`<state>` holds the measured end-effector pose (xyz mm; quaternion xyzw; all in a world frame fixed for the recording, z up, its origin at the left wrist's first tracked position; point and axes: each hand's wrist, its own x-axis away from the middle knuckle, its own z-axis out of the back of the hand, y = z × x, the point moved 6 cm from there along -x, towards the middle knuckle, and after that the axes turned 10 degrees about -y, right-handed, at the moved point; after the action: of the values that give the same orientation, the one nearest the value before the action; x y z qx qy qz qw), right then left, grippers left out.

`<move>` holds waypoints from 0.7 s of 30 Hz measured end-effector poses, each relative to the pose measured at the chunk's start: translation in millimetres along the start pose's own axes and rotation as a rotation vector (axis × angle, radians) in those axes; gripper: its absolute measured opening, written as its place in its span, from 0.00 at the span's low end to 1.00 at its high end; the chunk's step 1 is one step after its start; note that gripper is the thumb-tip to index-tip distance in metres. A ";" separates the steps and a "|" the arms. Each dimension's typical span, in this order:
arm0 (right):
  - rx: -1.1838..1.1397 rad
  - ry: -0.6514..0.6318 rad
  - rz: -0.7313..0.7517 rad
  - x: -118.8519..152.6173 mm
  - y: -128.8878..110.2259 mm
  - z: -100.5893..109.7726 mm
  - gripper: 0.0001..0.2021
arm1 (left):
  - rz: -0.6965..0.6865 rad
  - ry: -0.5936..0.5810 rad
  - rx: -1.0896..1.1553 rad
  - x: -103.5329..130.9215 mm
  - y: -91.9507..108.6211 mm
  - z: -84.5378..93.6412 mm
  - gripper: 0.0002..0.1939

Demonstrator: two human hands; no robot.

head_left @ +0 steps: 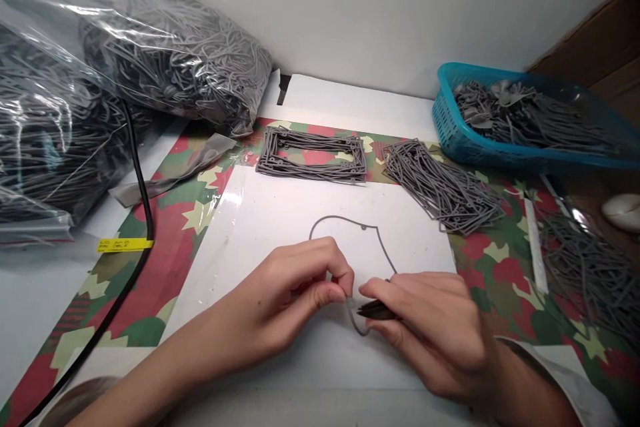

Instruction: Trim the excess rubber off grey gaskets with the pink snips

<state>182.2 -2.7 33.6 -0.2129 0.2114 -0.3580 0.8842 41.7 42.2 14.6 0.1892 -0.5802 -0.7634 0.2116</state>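
A thin grey rubber gasket [345, 219], a loose loop with a small round tab, is held over the white sheet. My left hand [300, 287] pinches its near side between thumb and forefinger. Just to the right, my right hand [430, 327] is closed around a dark pointed tool [374, 310], perhaps tweezers or small snips. The tool's tips point left, close to the pinched stretch of gasket. Its rear part is hidden in the palm. Part of the gasket also passes at the right fingers.
Stacked gaskets [313, 177] form a rectangle behind the hands, beside a slanted pile of gaskets [440, 187]. A blue basket [450, 123] of grey pieces stands back right. Loose grey strips [595, 273] lie right. Clear bags [200, 60] and a black cable [137, 173] occupy the left.
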 end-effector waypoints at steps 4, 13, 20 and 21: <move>0.045 0.004 0.020 -2.6 -1.1 1.1 0.07 | -0.006 -0.001 -0.023 -0.1 0.0 -0.1 0.09; 0.081 0.019 0.021 -4.4 -2.1 2.2 0.09 | -0.006 -0.007 -0.008 0.3 -0.7 -0.8 0.09; 0.090 0.035 0.019 -3.7 -1.8 2.5 0.08 | -0.009 -0.005 -0.015 0.2 0.6 -0.8 0.09; 0.089 0.034 0.018 -3.6 -1.7 2.4 0.08 | -0.006 -0.003 -0.017 0.4 0.3 -0.9 0.09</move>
<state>180.2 -0.8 37.3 -0.1652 0.2125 -0.3625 0.8923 41.9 41.2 14.5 0.1880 -0.5733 -0.7694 0.2100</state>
